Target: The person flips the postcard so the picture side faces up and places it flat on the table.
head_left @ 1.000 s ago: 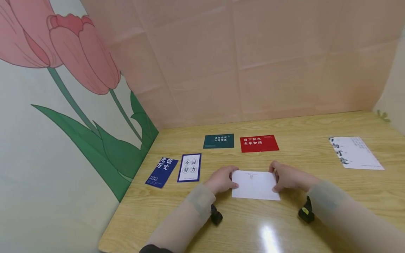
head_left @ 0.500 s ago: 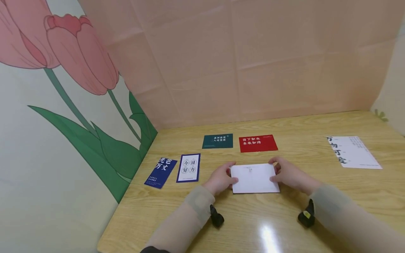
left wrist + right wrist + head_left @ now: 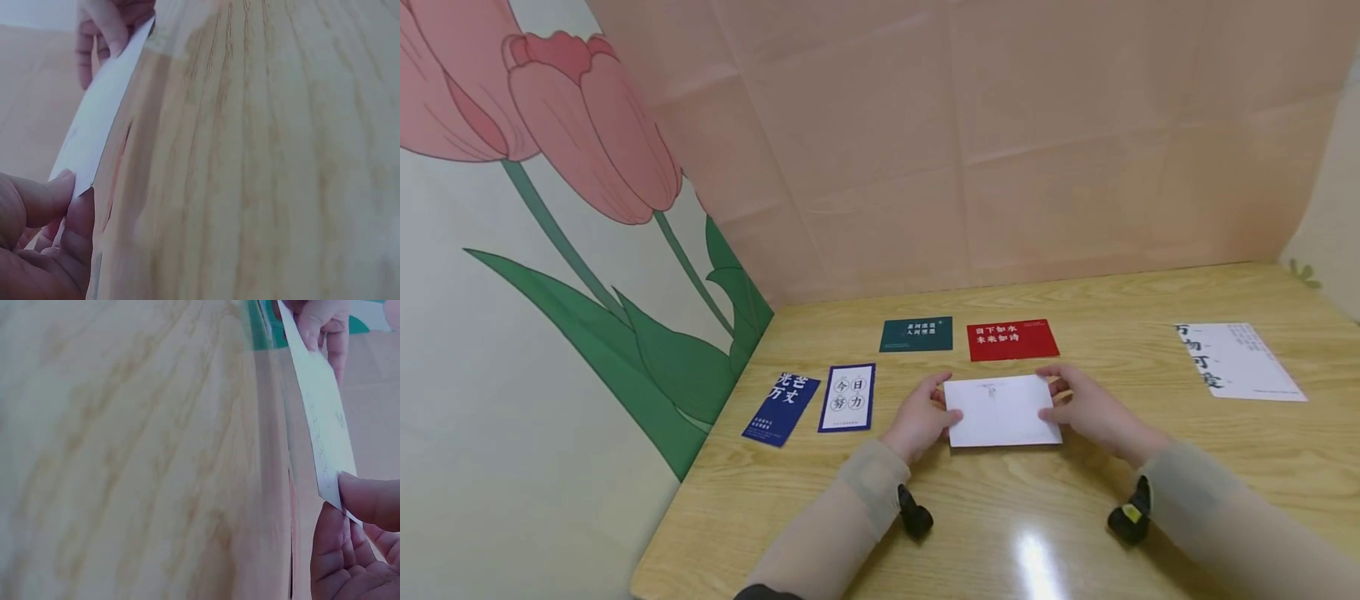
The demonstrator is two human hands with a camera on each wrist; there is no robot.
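My left hand (image 3: 921,419) pinches the left end of a white postcard (image 3: 1000,414), thumb on the face turned toward me and fingers behind. At the other end, my right hand (image 3: 1086,412) pinches it the same way. The postcard is tilted up toward me, its lower edge raised over the table with a shadow below. A small printed mark sits near its top edge, and the right wrist view shows a row of small circles along one edge of the postcard (image 3: 325,419). Its far face is hidden from the head view.
On the wooden table (image 3: 985,542) lie a green card (image 3: 916,335) and a red card (image 3: 1012,340) behind the hands. To the left are a dark blue card (image 3: 781,408) and a blue-bordered white card (image 3: 847,398). A larger white card (image 3: 1247,362) with black characters lies far right.
Both hands have lifted the postcard off the table and tilted it up, shifting it slightly away from me. The other cards stay where they were.
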